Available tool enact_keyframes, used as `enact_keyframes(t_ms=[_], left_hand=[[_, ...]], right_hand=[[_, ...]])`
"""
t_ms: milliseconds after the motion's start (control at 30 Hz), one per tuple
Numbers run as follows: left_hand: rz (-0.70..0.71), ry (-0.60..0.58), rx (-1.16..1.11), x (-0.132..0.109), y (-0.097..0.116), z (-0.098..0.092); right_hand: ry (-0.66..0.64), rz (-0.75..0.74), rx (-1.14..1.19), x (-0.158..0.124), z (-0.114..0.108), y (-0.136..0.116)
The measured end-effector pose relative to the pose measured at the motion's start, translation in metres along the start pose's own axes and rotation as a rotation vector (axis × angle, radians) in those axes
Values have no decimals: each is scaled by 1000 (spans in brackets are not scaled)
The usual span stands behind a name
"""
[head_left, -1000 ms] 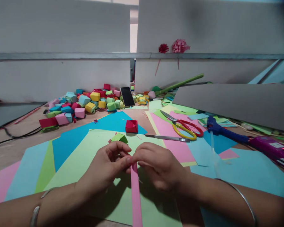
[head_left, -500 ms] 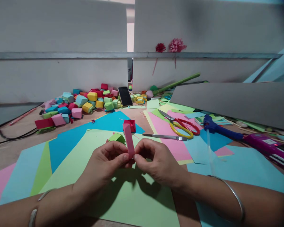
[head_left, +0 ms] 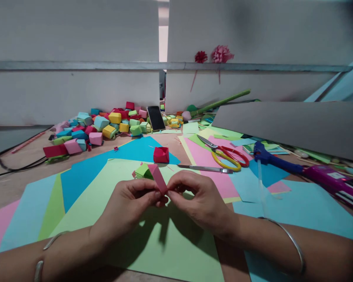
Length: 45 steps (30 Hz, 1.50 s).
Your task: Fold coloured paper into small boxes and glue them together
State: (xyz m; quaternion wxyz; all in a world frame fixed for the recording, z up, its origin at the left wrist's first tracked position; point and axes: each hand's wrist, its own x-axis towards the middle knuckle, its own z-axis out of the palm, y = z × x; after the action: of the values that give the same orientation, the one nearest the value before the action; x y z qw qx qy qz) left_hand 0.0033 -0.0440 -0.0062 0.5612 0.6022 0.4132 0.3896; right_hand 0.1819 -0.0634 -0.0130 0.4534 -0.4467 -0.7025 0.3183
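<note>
A narrow pink paper strip [head_left: 158, 179] is pinched at its lower end between my two hands, its free end leaning up and to the left. My left hand [head_left: 135, 199] grips it between thumb and fingers. From the other side, the thumb and forefinger of my right hand [head_left: 195, 196] close on the strip's bottom edge. Just beyond the fingers lie a small folded green paper piece [head_left: 143, 171] and a red paper box [head_left: 161, 155]. Beneath both hands is a pale green paper sheet [head_left: 164, 250].
Right of centre lie a metal craft knife [head_left: 206, 169] and red-and-yellow-handled scissors [head_left: 226, 154]. A purple glue gun [head_left: 320, 178] rests at far right. Many coloured paper boxes [head_left: 101, 123] are heaped at back left beside a phone [head_left: 155, 118]. A grey board [head_left: 297, 125] leans at the back right.
The pink strip has tilted from nearly upright to leaning left and appears shorter, so the red box behind shows fully. Both hands stay in almost the same place.
</note>
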Motion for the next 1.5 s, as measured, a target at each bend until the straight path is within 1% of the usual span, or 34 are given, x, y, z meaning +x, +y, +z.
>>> enact_keyframes(t_ms=[167, 300, 467, 600, 767, 867, 967, 1067, 1200, 1267, 1367, 1500], left_hand=[[-17, -1, -9, -4, 1, 0], [-61, 27, -47, -5, 2, 1], [-47, 40, -40, -3, 1, 2], [-42, 47, -9, 0, -3, 0], [-67, 56, -3, 1, -5, 0], [-60, 74, 33, 0, -3, 2], [-49, 52, 49, -2, -1, 2], [-88, 19, -15, -4, -4, 1], [-131, -29, -111, -3, -7, -1], [-119, -36, -138, -2, -7, -1], [-112, -23, -190, -3, -6, 1], [-152, -1, -257, -5, -8, 3]], right_hand=[[20, 108, 177, 0, 4, 0], [45, 142, 246, 0, 5, -2], [44, 171, 242, 0, 6, -5], [48, 166, 251, 0, 7, -4], [51, 141, 137, -1, 7, -6], [60, 140, 152, -1, 7, -6], [46, 192, 266, 0, 8, -7], [14, 262, 393, 0, 8, -8], [31, 333, 446, 0, 8, -8], [46, 319, 438, 1, 8, -6], [36, 223, 355, 2, 7, -2], [14, 86, 192, 2, 3, 0]])
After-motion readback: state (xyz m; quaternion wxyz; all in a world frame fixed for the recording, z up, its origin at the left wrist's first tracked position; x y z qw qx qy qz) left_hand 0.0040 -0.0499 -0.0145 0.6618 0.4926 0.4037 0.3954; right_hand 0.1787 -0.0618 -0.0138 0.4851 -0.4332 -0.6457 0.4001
